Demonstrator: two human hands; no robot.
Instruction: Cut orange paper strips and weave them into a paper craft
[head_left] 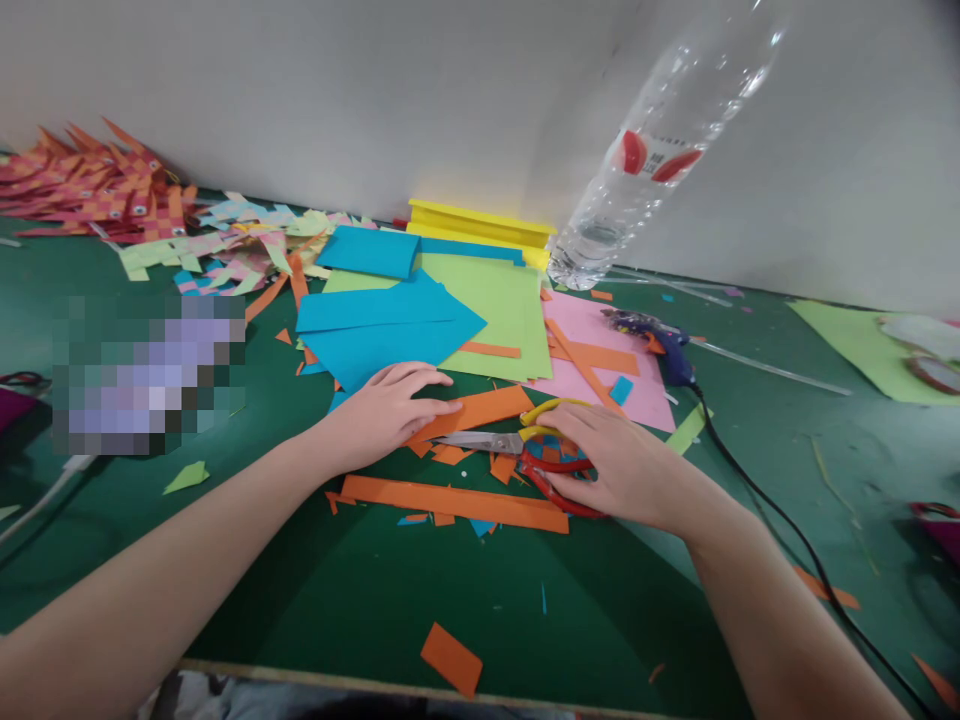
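In my right hand (619, 465) is a pair of scissors (551, 462) with yellow and red handles. Their blades point left and look closed or nearly so, just below an orange paper strip (491, 408). The left end of that strip is gripped by my left hand (394, 415), its fingers bent over the paper and the fingertips partly hidden. Below the scissors lies a longer orange strip (454, 502). Small orange scraps (450, 455) are scattered between the two strips. Blue paper sheets (386, 325) overlap light green sheets (510, 310) just beyond my left hand.
A clear plastic bottle (660, 150) stands by the wall. To the right, a glue gun (660, 340) with a black cable rests on pink paper (600, 320). Woven orange paper shapes (97, 190) pile up at the far left. A blurred-out device (154, 380) lies left, with a white cable.
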